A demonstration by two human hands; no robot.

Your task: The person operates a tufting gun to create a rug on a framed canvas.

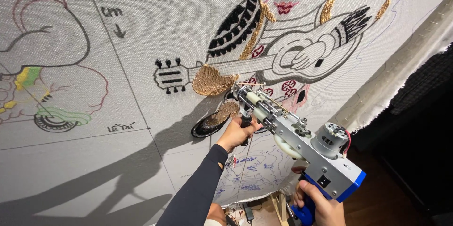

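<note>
A silver and blue tufting gun (302, 143) is pressed with its tip against a stretched grey cloth (165, 27). My left hand (239, 132), in a dark sleeve, grips the gun's black front handle. My right hand (318, 204) holds the blue rear grip at the bottom right. The gun's tip meets the cloth beside a tan tufted patch (212, 80). The cloth carries a drawn figure with a guitar (292, 56), partly filled with black and tan yarn.
Coloured outline sketches (47, 65) cover the cloth's left side. The cloth's frayed right edge (401, 70) runs diagonally, with a dark space beyond it. A wooden frame piece (278, 207) and cables lie below. Thin yarn hangs down near my left arm.
</note>
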